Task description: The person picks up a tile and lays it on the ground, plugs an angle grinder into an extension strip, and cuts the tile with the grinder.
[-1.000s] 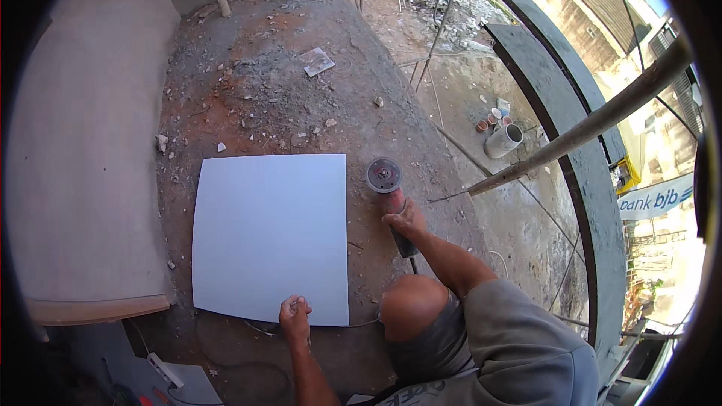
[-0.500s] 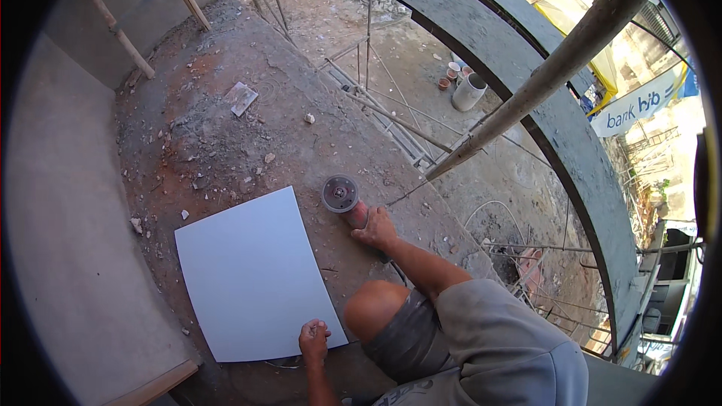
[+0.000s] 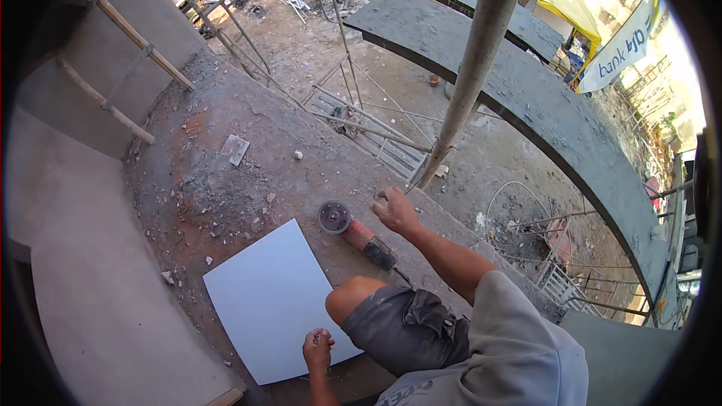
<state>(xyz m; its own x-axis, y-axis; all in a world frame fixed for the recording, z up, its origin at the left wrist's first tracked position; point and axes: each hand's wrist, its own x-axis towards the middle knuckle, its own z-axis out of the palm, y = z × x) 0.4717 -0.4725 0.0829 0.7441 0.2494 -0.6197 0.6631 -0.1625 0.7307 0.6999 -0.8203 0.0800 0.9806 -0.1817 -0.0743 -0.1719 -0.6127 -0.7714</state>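
A large white tile or panel (image 3: 271, 297) lies flat on the dusty concrete ledge. Over its near right corner is my left hand (image 3: 318, 349), fingers curled together; whatever they hold, if anything, is too small to make out. To the tile's right an angle grinder (image 3: 366, 242) rests on the ledge, with its round disc (image 3: 335, 217) facing up and a cord trailing back beside my bent knee. Beyond the grinder's body, my right hand (image 3: 396, 210) is raised, apart from the tool, its fingers loosely bent and apart, with nothing seen in them.
A plastered wall (image 3: 83, 256) bounds the left. Rubble and a small flat scrap (image 3: 236, 149) litter the ledge (image 3: 256, 120). At its right edge stands a slanting pole (image 3: 470, 68); below are scaffold frames (image 3: 368, 135). Beyond curves a grey concrete beam (image 3: 556, 131).
My right hand has let go of the angle grinder and moved up and away to the right. The grinder now lies on the ledge. My left hand stays curled; the view has shifted.
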